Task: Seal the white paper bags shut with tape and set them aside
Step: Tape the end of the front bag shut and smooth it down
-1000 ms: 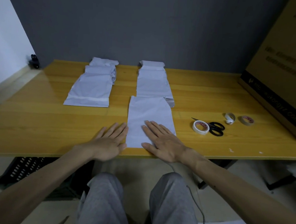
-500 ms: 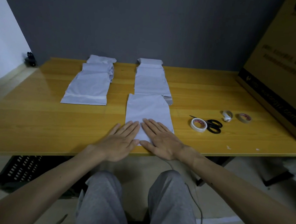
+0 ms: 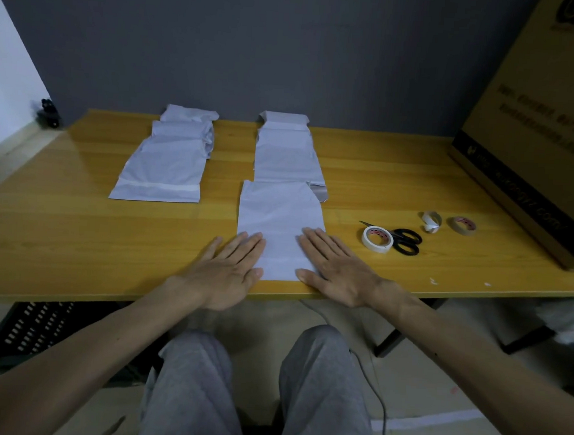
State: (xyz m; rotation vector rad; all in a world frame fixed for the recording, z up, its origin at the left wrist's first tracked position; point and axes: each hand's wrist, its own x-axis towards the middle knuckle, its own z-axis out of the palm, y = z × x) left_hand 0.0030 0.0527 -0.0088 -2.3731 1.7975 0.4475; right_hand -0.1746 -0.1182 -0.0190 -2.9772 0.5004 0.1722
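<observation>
A white paper bag [image 3: 279, 217] lies flat at the front edge of the wooden table [image 3: 76, 238]. My left hand [image 3: 230, 271] presses flat on its lower left edge, fingers straight. My right hand [image 3: 334, 269] presses flat on its lower right edge. Behind the bag runs a row of overlapping white bags [image 3: 284, 150]. Further left lies a second row [image 3: 168, 163], its nearest bag showing a strip of tape across its end. A white tape roll [image 3: 377, 239] sits to the right of the bag.
Black scissors [image 3: 403, 241] lie beside the white roll. A crumpled piece of tape [image 3: 431, 222] and a brown tape roll [image 3: 461, 225] sit further right. A large cardboard box [image 3: 536, 131] leans at the table's right end. A black crate [image 3: 30, 329] stands under the table.
Half a second ago both hands lay side by side at the bag's middle. They have slid apart, the left to the bag's left edge and the right to its right edge.
</observation>
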